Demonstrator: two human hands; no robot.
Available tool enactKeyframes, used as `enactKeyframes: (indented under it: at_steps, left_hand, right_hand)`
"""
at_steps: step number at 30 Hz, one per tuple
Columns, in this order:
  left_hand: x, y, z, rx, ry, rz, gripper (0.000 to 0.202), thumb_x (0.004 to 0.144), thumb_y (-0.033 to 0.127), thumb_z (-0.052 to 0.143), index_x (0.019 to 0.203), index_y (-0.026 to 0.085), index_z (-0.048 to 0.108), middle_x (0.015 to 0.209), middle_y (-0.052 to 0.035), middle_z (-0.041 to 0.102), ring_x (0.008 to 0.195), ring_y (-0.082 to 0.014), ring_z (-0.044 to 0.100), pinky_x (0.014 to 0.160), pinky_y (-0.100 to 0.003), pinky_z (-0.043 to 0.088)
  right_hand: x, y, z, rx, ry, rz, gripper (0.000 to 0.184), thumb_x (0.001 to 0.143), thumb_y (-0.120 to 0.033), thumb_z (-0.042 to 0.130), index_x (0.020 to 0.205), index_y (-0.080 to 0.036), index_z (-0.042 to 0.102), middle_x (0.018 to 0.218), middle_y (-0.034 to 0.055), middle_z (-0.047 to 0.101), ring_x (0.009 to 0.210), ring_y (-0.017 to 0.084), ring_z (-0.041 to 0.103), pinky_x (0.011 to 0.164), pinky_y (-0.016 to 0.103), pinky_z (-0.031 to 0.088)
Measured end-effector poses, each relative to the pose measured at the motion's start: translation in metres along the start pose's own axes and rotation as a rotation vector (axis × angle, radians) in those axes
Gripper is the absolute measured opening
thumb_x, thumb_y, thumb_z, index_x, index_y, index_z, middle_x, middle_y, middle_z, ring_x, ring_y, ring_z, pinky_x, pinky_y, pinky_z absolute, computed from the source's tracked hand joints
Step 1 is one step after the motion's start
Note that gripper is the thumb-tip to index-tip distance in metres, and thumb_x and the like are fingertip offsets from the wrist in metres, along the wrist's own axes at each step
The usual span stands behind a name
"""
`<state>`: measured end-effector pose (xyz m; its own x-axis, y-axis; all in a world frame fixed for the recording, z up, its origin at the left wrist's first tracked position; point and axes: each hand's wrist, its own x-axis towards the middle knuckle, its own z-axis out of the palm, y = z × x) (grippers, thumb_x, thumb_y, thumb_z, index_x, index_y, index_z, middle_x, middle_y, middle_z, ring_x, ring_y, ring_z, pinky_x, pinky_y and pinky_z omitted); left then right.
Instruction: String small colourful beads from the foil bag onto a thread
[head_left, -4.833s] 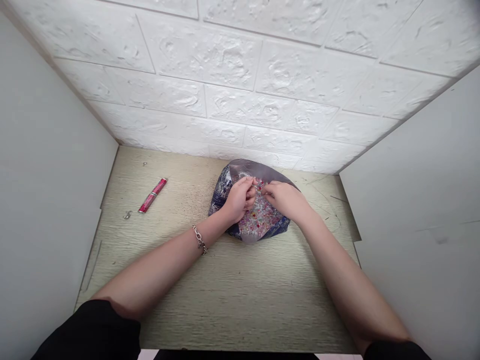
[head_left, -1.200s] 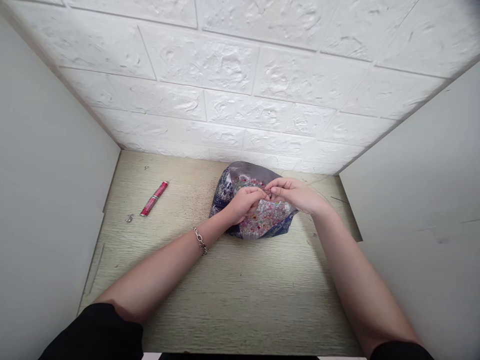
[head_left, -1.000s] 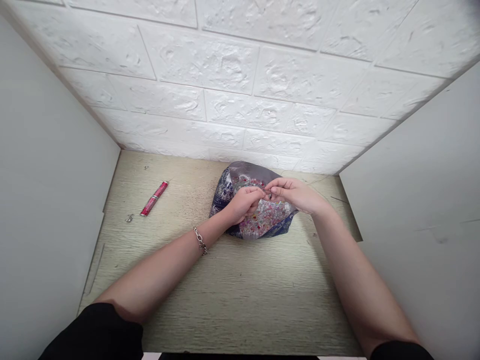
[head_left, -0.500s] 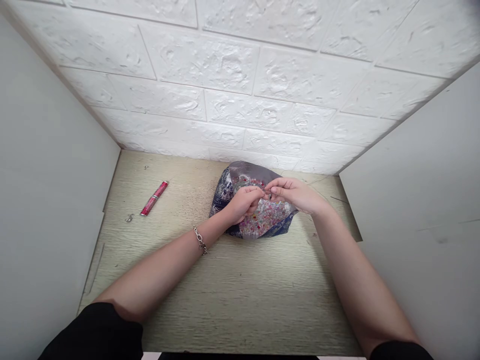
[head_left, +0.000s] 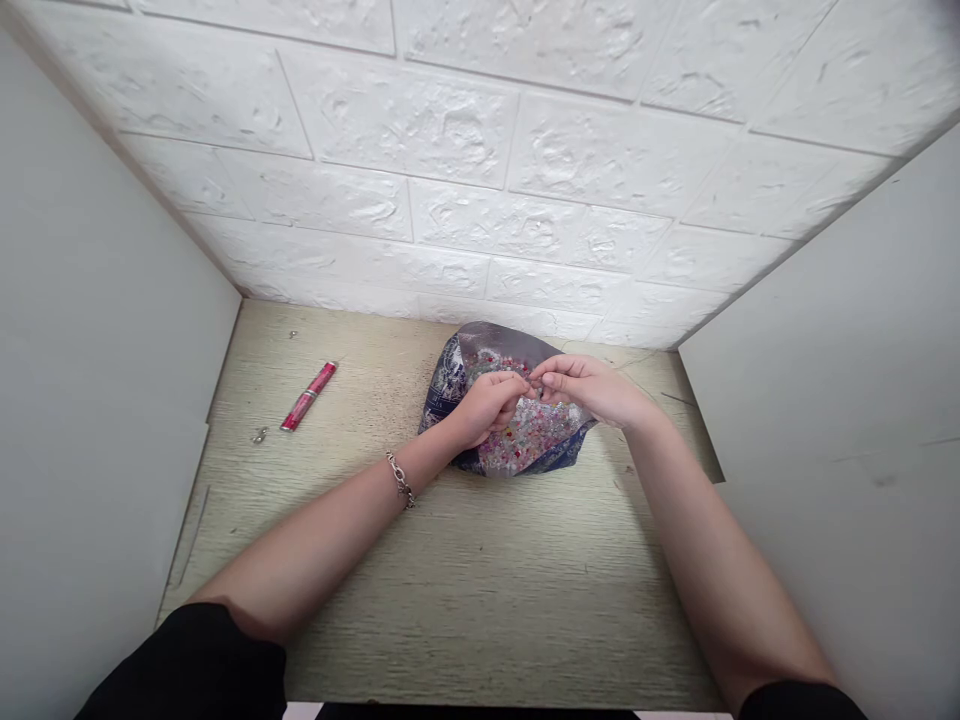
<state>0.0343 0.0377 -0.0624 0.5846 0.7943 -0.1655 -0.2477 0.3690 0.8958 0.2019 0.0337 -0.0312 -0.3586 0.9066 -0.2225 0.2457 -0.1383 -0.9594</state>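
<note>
My left hand point(head_left: 491, 405) and my right hand point(head_left: 589, 385) meet fingertip to fingertip above a dark, patterned bag point(head_left: 442, 395). Both are closed in a pinch; whatever lies between the fingertips is too small to make out. Inside the bag's opening a heap of small beads point(head_left: 517, 445) shows in red, pink, white and clear. Part of the heap is hidden under my hands. A chain bracelet point(head_left: 400, 480) circles my left wrist.
On the wooden tabletop point(head_left: 480, 600), a red pen-like tube point(head_left: 309, 397) lies to the left, with a small metallic piece point(head_left: 259, 435) near it. A white brick-patterned wall point(head_left: 465, 130) stands behind, with pale panels point(head_left: 840, 400) on both sides.
</note>
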Motion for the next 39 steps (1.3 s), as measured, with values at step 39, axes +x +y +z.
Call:
enactKeyframes:
  at_steps: [39]
  left_hand:
    - [0.003,-0.003,-0.003,-0.004,-0.015,-0.033,0.029,0.069,0.038,0.057,0.056,0.014,0.046,0.037,0.0105,0.022,0.029,0.0004,0.016,0.033,-0.018,0.006]
  right_hand:
    - [-0.002,-0.009,0.010,-0.381,0.120,-0.166,0.012,0.071,-0.027,0.054,0.068,-0.017,0.061,0.070,0.0012,0.061,0.069,0.013,0.054,0.068,0.028,0.041]
